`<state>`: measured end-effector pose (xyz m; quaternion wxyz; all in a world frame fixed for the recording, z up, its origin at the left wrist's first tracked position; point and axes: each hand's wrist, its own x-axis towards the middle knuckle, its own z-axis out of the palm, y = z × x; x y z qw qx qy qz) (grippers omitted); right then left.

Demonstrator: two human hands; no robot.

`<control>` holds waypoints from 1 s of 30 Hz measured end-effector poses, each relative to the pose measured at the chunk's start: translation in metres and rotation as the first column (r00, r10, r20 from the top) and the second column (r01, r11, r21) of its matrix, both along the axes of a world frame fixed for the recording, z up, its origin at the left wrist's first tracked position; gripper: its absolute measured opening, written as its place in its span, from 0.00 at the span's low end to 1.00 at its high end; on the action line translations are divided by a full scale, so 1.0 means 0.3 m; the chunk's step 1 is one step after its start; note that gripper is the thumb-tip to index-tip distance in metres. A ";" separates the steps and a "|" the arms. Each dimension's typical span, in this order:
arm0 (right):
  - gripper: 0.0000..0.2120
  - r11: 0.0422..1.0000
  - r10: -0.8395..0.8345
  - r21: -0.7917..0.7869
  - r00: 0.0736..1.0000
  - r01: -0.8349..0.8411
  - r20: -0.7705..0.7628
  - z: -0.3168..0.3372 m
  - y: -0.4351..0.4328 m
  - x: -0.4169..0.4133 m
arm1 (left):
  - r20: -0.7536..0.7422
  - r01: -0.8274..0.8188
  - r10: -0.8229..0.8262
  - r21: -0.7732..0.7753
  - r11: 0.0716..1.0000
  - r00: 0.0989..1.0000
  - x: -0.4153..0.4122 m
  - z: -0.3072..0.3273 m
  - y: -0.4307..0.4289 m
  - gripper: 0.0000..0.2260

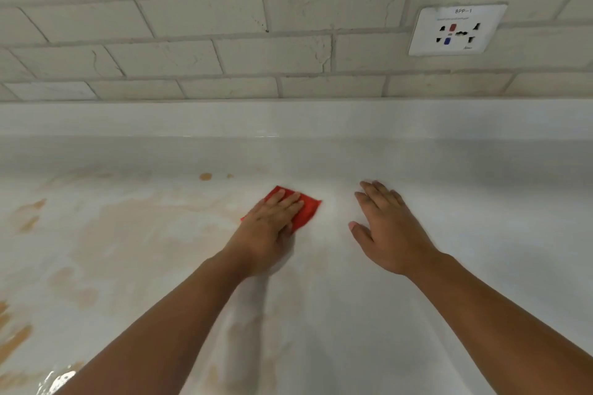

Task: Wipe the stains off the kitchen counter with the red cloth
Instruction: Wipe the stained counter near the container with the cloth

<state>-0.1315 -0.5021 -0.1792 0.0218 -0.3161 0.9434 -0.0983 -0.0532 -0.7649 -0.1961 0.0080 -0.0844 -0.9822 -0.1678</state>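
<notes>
Nearest, brown stains (106,234) smear the left part of the white kitchen counter (481,234). Farther in, the left hand (269,224) lies flat, fingers together, pressing the red cloth (306,210) onto the counter at mid-depth. The folded cloth's long axis runs from near-left to far-right, one corner pointing right. Just beside it, apart from the cloth, the right hand (385,228) rests palm down, fingers loosely spread. Behind, two small brown spots (206,176), then the brick wall (224,26) with a socket plate (457,29).
</notes>
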 end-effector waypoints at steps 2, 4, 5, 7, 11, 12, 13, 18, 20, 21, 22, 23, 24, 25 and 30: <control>0.32 1.000 -0.001 0.013 1.000 0.001 -0.003 0.002 -0.003 0.007 | -0.011 -0.094 0.094 -0.006 0.996 0.996 -0.010 0.001 -0.108 0.28; 0.33 1.000 -0.005 0.020 1.000 0.005 -0.006 0.000 -0.003 0.018 | 0.025 -0.193 0.194 -0.051 0.980 0.981 -0.070 0.011 -0.172 0.28; 0.33 1.000 -0.005 0.021 1.000 0.006 -0.005 0.002 -0.002 0.026 | 0.057 -0.240 0.243 -0.064 0.969 0.968 -0.113 0.012 -0.179 0.26; 0.33 1.000 -0.005 0.021 1.000 0.005 0.003 0.008 -0.002 0.040 | 0.099 -0.310 0.317 -0.081 0.947 0.943 -0.188 0.012 -0.144 0.24; 0.28 0.999 -0.034 0.020 0.999 0.034 0.013 0.014 0.009 0.081 | 0.017 -0.213 0.215 -0.084 0.973 0.976 -0.194 0.009 0.034 0.24; 0.28 0.999 -0.041 0.018 0.999 0.040 0.016 0.015 0.014 0.093 | 0.002 -0.144 0.145 -0.075 0.987 0.989 -0.161 0.007 0.080 0.24; 0.29 0.999 -0.048 0.016 0.999 0.048 0.022 0.018 0.019 0.106 | 0.000 -0.073 0.073 -0.061 0.995 0.997 -0.118 0.013 0.122 0.24; 0.29 0.998 -0.060 -0.002 0.997 0.060 0.038 0.028 0.053 0.168 | 0.028 0.267 -0.269 0.054 0.962 0.963 0.137 0.020 0.096 0.23; 0.29 0.998 -0.066 0.010 0.996 0.066 0.051 0.028 0.077 0.197 | 0.029 0.319 -0.322 0.080 0.944 0.946 0.172 0.012 -0.007 0.22; 0.29 0.997 -0.072 0.020 0.995 0.071 0.063 0.025 0.087 0.212 | 0.029 0.298 -0.301 0.073 0.952 0.953 0.160 0.009 -0.052 0.23; 0.29 0.997 -0.077 0.030 0.994 0.075 0.075 0.021 0.097 0.226 | 0.033 0.242 -0.244 0.063 0.968 0.969 0.130 0.003 -0.087 0.24; 0.29 0.996 -0.082 0.035 0.993 0.079 0.083 0.017 0.109 0.244 | 0.040 0.159 -0.161 0.056 0.986 0.986 0.092 0.006 -0.097 0.25; 0.29 0.996 -0.085 0.038 0.993 0.082 0.087 0.014 0.118 0.260 | 0.047 0.061 -0.064 0.054 0.997 0.997 0.051 0.007 -0.088 0.25; 0.29 0.996 -0.088 0.041 0.992 0.085 0.088 0.012 0.130 0.279 | 0.042 -0.019 0.017 0.057 0.998 0.999 0.017 0.009 -0.055 0.24; 0.28 0.994 -0.103 0.046 0.990 0.099 0.095 0.003 0.163 0.347 | -0.003 -0.017 0.017 0.059 0.998 1.000 -0.005 0.016 0.195 0.23</control>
